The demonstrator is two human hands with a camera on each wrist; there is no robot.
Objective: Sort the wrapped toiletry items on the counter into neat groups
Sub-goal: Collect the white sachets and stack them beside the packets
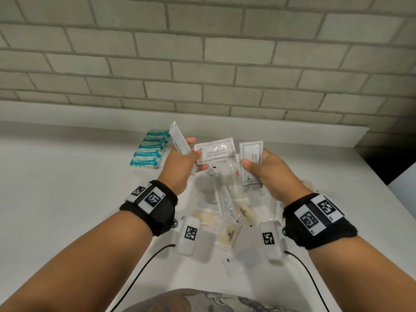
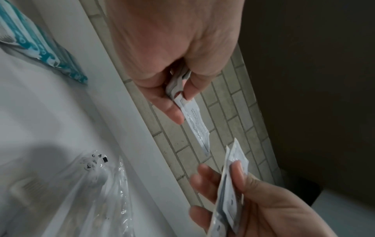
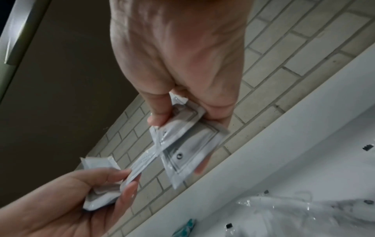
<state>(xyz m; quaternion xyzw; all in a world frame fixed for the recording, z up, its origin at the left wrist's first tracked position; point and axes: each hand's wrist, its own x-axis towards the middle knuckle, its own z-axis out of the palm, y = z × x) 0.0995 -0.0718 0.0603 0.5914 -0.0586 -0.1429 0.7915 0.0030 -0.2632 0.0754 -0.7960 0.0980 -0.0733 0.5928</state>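
Observation:
Above the white counter (image 1: 67, 199), my left hand (image 1: 193, 154) pinches a stack of white sachets (image 1: 176, 138) seen edge-on. One flat shampoo sachet (image 1: 215, 150) sticks out of it to the right. My right hand (image 1: 254, 167) holds several more shampoo sachets (image 1: 251, 163) between thumb and fingers. In the left wrist view my left hand (image 2: 178, 102) pinches a sachet (image 2: 196, 128) that points toward my right hand (image 2: 223, 176). The right wrist view shows my right hand (image 3: 182, 118) gripping fanned sachets (image 3: 182, 152), and my left hand (image 3: 125, 179) close beside them.
A row of teal packets (image 1: 149, 152) lies at the back left. Clear-wrapped items (image 1: 220, 194), wrapped soaps (image 1: 227, 235) and a small white sachet (image 1: 231, 264) lie between my wrists. A tiled wall (image 1: 202, 52) rises behind the counter. The counter ends at the right edge (image 1: 382, 176).

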